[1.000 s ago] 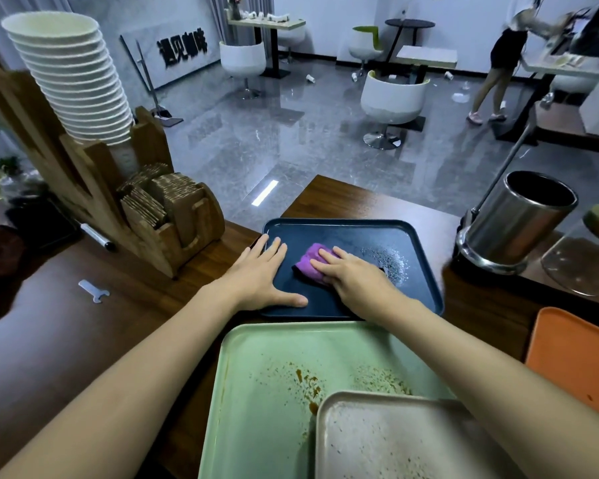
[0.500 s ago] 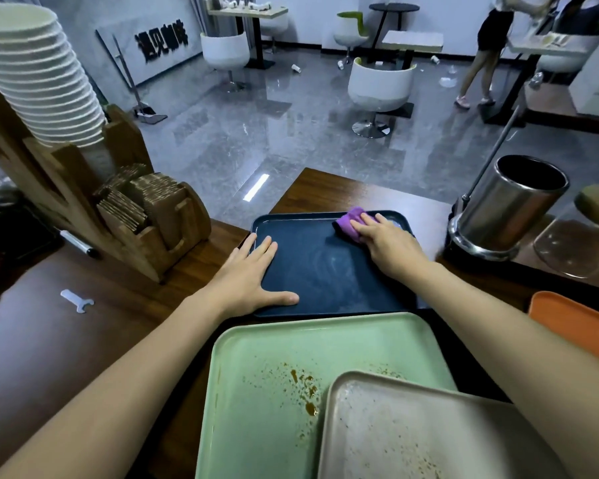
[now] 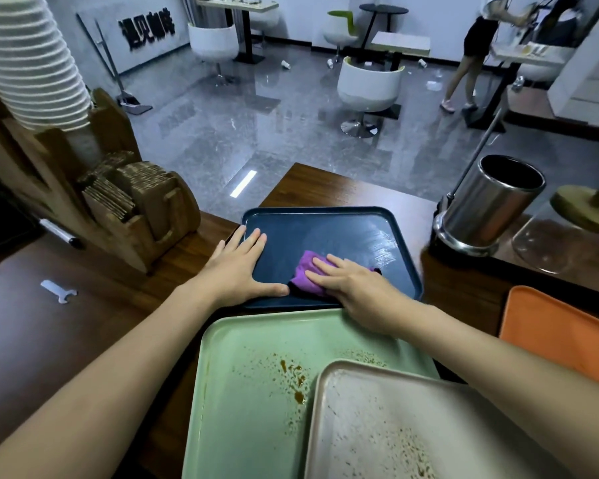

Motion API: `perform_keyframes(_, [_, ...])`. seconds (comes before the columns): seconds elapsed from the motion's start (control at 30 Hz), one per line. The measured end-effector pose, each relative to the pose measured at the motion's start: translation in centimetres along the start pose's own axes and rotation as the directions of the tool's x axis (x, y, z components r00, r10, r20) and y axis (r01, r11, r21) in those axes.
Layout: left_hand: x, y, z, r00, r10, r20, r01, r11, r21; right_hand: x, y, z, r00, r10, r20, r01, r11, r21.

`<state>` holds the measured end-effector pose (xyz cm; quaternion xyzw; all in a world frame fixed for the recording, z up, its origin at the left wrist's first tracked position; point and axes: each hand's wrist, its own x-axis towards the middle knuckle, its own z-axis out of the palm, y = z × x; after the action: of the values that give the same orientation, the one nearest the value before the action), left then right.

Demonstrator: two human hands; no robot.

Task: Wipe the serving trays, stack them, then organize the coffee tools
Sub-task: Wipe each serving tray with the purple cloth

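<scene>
Four on the surface (image 3: 83, 323): blue tray (image 3: 325, 226), green tray (image 3: 256, 392), beige tray (image 3: 377, 426), orange tray (image 3: 561, 333). My left hand (image 3: 237, 267) lies flat, fingers straight, on the blue tray's near-left edge. My right hand (image 3: 357, 288), also flat, presses one purple cloth (image 3: 303, 276) onto it.

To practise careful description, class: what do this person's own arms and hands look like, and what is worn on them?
The left arm and right arm are bare, with no sleeves in view. The left hand and right hand wear no gloves; no ring, watch or bracelet shows on the fingers or wrists.
</scene>
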<state>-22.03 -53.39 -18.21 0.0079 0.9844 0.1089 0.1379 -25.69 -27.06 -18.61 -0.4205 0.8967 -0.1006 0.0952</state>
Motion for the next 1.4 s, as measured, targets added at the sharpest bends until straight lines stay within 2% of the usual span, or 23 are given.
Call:
perform_keyframes(0.1, [-0.2, -0.1, 0.1, 1.000, 0.020, -0.005, -0.020, 1.000, -0.014, 0.0, 0.3, -0.3, 1.000, 0.024, 0.017, -0.024, 1.000, -0.001])
perform_keyframes(0.3, [-0.3, -0.2, 0.6, 0.996, 0.037, -0.075, -0.044, 0.994, -0.097, 7.0, 2.1, -2.0, 0.980, 0.181, -0.083, -0.187, 0.980, -0.069])
perform_keyframes(0.4, [-0.2, -0.4, 0.8, 0.997, 0.012, -0.074, -0.022, 0.990, -0.139, 9.5, 2.8, -2.1, 0.976, 0.190, -0.105, -0.199, 0.977, -0.080])
perform_keyframes(0.47, [0.0, -0.6, 0.9, 0.997, 0.000, -0.074, -0.011, 0.990, -0.144, 9.7, 2.5, -1.8, 0.979, 0.159, -0.129, -0.171, 0.981, -0.092])
perform_keyframes(0.73, [0.4, -0.8, 1.2, 0.997, -0.005, -0.077, -0.003, 0.995, -0.099, 5.0, -0.2, 0.3, 0.997, -0.065, -0.031, 0.064, 0.997, -0.038])
perform_keyframes(0.93, [-0.1, -0.4, 0.9, 0.997, 0.005, -0.077, -0.011, 0.997, -0.076, 0.5, -0.4, -0.5, 0.994, -0.097, 0.041, 0.098, 0.994, -0.048])
perform_keyframes(1.0, [-0.1, -0.5, 0.9, 0.997, 0.017, -0.074, -0.023, 0.996, -0.087, 1.5, 0.8, -0.8, 0.997, -0.061, 0.043, 0.065, 0.994, -0.084])
perform_keyframes(1.17, [-0.2, -0.6, 1.0, 0.996, 0.024, -0.083, -0.033, 0.993, -0.113, 5.8, 7.4, -3.2, 0.979, 0.201, -0.036, -0.204, 0.949, -0.239])
perform_keyframes(1.4, [0.0, -0.7, 1.3, 0.995, -0.001, -0.099, -0.007, 0.997, -0.073, 3.7, 9.1, -2.5, 0.928, 0.315, -0.200, -0.367, 0.865, -0.343])
